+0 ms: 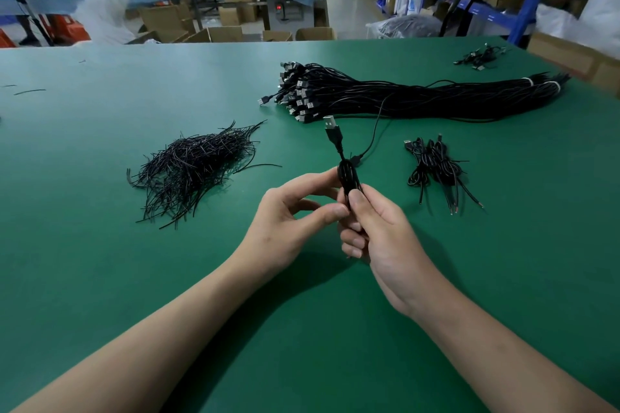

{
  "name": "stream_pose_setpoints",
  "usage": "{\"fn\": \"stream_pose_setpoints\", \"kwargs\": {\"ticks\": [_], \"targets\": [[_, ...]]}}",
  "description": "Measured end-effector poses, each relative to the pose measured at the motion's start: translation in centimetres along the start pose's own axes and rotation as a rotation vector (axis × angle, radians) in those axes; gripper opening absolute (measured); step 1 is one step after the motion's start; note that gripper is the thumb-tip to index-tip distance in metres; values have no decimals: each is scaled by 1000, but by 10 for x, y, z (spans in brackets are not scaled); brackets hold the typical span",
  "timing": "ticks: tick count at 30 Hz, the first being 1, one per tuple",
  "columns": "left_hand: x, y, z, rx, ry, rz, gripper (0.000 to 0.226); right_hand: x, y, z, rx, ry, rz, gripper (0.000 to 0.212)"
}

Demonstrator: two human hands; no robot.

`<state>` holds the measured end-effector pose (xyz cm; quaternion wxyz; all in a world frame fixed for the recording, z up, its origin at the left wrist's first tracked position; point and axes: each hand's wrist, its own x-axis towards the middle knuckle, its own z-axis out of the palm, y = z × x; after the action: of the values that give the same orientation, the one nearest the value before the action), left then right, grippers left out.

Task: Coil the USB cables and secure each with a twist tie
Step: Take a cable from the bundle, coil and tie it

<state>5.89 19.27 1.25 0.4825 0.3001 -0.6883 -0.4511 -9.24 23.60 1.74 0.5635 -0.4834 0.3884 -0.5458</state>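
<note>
holding a coiled usb cable (349, 176) upright above the green desk (100, 278), the right grip (379, 231) curls round its lower end while the left grip (288, 211) pinches its side. loose twist ties (194, 168) lie to the left, the uncoiled cable bundle (419, 97) beyond, finished coils (436, 164) to the right.

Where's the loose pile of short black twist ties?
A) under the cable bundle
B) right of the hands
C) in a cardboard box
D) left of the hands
D: the pile of black twist ties lies on the green table, left of the left hand.
</note>
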Motion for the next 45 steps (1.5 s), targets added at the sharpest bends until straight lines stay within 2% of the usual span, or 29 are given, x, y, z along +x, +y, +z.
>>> {"fn": "stream_pose_setpoints", "kwargs": {"ticks": [5,11,15,21,25,28,32,35,38,45], "targets": [[2,2,0,-181,-22,-99,27,0,4,0,-228,-22,-86,36],[1,-1,-1,-278,-20,-159,24,-4,0,-3,-546,-30,-200,26],[0,-2,0,-263,-12,-187,23,-7,-6,-2,-787,-23,-129,23],[-2,-1,2,-286,-28,-249,19,-12,-11,1,-931,-55,-45,30],[-2,1,2,-263,-47,-282,16,-10,-11,2,-855,-76,-7,28],[-2,5,2,-252,-63,-261,5,-5,-12,2,-571,-150,59,32],[-1,9,2,-214,-81,-203,16,0,-14,-5,-168,-191,264,21],[-1,11,0,-237,-59,-207,11,-1,-18,-9,31,-264,297,34],[-2,11,-1,-243,-70,-209,16,-4,-20,-10,-74,-300,245,24],[-1,8,-4,-174,-90,-230,15,-3,-15,-13,-226,-273,208,24]]}}
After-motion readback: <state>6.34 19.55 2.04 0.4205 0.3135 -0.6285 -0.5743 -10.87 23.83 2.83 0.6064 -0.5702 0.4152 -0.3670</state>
